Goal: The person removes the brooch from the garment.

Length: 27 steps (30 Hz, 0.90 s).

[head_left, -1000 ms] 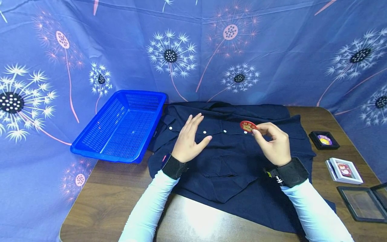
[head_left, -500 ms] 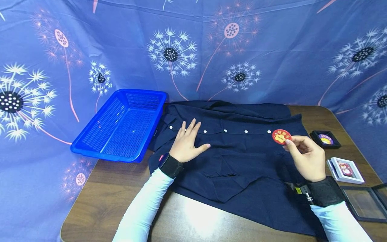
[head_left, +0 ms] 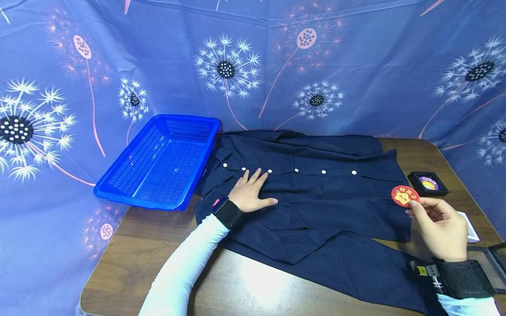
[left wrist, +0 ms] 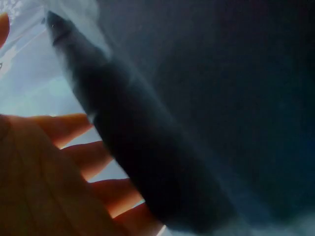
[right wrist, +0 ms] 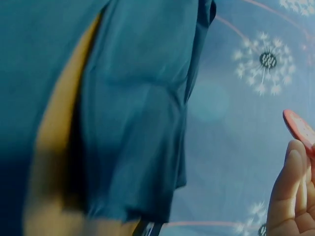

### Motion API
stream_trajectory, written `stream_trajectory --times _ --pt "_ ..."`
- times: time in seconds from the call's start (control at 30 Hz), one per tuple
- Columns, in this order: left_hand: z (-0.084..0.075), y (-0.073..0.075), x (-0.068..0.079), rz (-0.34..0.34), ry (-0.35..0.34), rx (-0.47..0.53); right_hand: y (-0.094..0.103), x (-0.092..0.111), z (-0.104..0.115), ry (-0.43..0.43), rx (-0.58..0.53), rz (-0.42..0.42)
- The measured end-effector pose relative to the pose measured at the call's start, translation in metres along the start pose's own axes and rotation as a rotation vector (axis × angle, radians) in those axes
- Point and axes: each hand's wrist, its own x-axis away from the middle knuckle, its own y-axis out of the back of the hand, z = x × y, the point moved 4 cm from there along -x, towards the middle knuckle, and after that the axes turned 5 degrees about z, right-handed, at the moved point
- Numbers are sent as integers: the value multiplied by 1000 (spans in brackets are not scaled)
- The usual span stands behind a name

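A dark navy shirt [head_left: 336, 206] with a row of white buttons lies spread over the table. On its left part rests my left hand [head_left: 249, 195], fingers spread, just below the button row. Dark cloth [left wrist: 221, 98] fills much of the left wrist view beside that hand's fingers. Between thumb and fingers my right hand [head_left: 444, 228] pinches a round red badge [head_left: 403, 196] with a yellow star figure and yellow characters. It holds the badge over the shirt's right edge. The badge appears side-on at the edge of the right wrist view.
A blue plastic basket [head_left: 174, 171] stands at the left. Along the right edge are a small black box [head_left: 419, 186] holding a purple-and-yellow round badge, a white-framed case [head_left: 472, 232] partly behind my right hand, and an open dark-framed case [head_left: 484, 263]. A dandelion-print cloth [head_left: 269, 66] hangs behind.
My right hand has carried the red badge rightward from above the button row to the shirt's right edge. My left hand has lowered slightly onto the shirt.
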Motion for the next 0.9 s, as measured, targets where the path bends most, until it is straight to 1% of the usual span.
stream_trajectory --times 0.1,0.17,0.27,0.4,0.53,0.57,0.63,0.7,0.73,0.77,0.8,0.83,0.87,0.9 --pt "-2 -3 -1 66 0 -14 12 5 -5 -25 60 -31" --pt "-3 -4 -1 98 -1 -24 20 7 -9 -83 71 -55" --pt "-7 -5 -2 122 -1 -58 30 11 -16 -161 57 -89" --pt "-11 -8 -2 143 5 -107 41 15 -27 -212 62 -124" --pt "-15 -11 -4 164 10 -136 54 20 -39 -276 -11 -154" --pt "-16 -12 -4 167 10 -142 58 22 -42 -277 2 -161" --pt "-16 -14 -5 168 10 -150 64 25 -48 -265 -43 -178" --pt "-17 -15 -6 170 9 -151 71 29 -56 -251 -99 -177" --pt "-17 -15 -6 175 10 -153 74 31 -61 -254 -102 -178" --pt "-17 -15 -7 177 10 -154 78 33 -66 -278 -108 -164" --pt "-17 -15 -7 175 9 -151 81 35 -72 -306 -150 -156" --pt "-17 -15 -6 174 9 -150 85 37 -77 -337 -162 -147" --pt "-17 -14 -6 175 9 -151 87 39 -82 -381 -174 -140" --pt "-18 -14 -6 174 8 -152 89 42 -86 -412 -160 -131"
